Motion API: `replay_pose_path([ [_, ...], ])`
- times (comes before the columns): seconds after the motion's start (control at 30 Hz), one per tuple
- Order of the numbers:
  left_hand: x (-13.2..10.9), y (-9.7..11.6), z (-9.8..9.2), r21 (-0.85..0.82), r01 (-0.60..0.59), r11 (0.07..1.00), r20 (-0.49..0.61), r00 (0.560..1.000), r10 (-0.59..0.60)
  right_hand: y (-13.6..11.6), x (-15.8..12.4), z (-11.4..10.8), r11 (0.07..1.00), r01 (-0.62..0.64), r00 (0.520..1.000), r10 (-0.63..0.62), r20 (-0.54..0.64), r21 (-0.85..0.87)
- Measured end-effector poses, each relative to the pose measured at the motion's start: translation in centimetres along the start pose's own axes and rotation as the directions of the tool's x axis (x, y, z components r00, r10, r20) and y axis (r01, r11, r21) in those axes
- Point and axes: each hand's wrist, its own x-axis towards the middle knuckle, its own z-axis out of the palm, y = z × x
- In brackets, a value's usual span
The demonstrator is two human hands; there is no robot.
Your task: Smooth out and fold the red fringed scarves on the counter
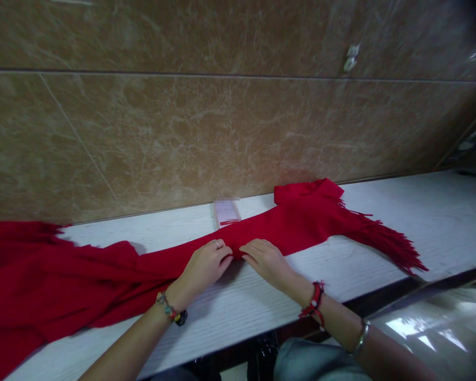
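Note:
A long red scarf [301, 222] with fringed ends stretches across the white tabletop, its middle gathered into a narrow band. My left hand [209, 262] pinches the near edge of that band, thumb and fingers together. Just to its right, my right hand [266, 259] grips the same edge with its fingertips, the two hands almost touching. To the left the cloth spreads out wide and rumpled. On the right it ends in a folded-over part and a fringe that points toward the table's front edge.
Behind the scarf lies a small pale packet [226, 211], partly blurred, close to the wall. A brown marbled tile wall [222, 132] bounds the back of the white table [420, 211]. A small white hook [351, 58] is fixed to the wall. Shiny floor shows at lower right.

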Motion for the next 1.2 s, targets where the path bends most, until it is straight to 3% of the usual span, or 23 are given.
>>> replay_pose_path([
  [0.2, -0.3, -0.7, -0.6, -0.087, 0.000, 0.996, 0.097, 0.995, 0.008, 0.5, -0.3, 0.6, 0.999, 0.024, 0.999, -0.022, -0.044, 0.040],
  [0.33, 0.3, -4.7, -1.4, -0.184, 0.143, 0.973, 0.139, 0.983, -0.118, 0.7, -0.6, 0.6, 0.995, 0.082, 0.996, -0.081, -0.022, 0.054],
  [0.43, 1.6, -8.5, -1.8, -0.194, 0.339, 0.921, 0.223, 0.929, -0.295, 0.3, -0.6, 0.2, 0.986, 0.154, 0.987, -0.156, 0.029, 0.065],
  [0.57, 3.9, -11.1, -1.4, -0.267, 0.380, 0.886, 0.389, 0.883, -0.262, -0.2, -0.4, -0.4, 0.974, 0.216, 0.972, -0.221, 0.077, 0.063],
  [0.8, 6.0, -10.3, -1.1, -0.419, 0.383, 0.823, 0.564, 0.821, -0.095, -0.1, -0.4, -0.4, 0.978, 0.207, 0.978, -0.207, 0.023, 0.013],
  [1.0, 5.8, -10.0, -2.1, -0.555, 0.411, 0.723, 0.592, 0.806, -0.004, -0.1, -0.4, -0.4, 0.980, 0.200, 0.980, -0.200, 0.018, 0.014],
  [1.2, 5.6, -9.4, -0.8, -0.562, 0.428, 0.708, 0.622, 0.783, 0.021, -0.2, -0.4, -0.5, 0.976, 0.216, 0.976, -0.216, 0.009, 0.003],
])
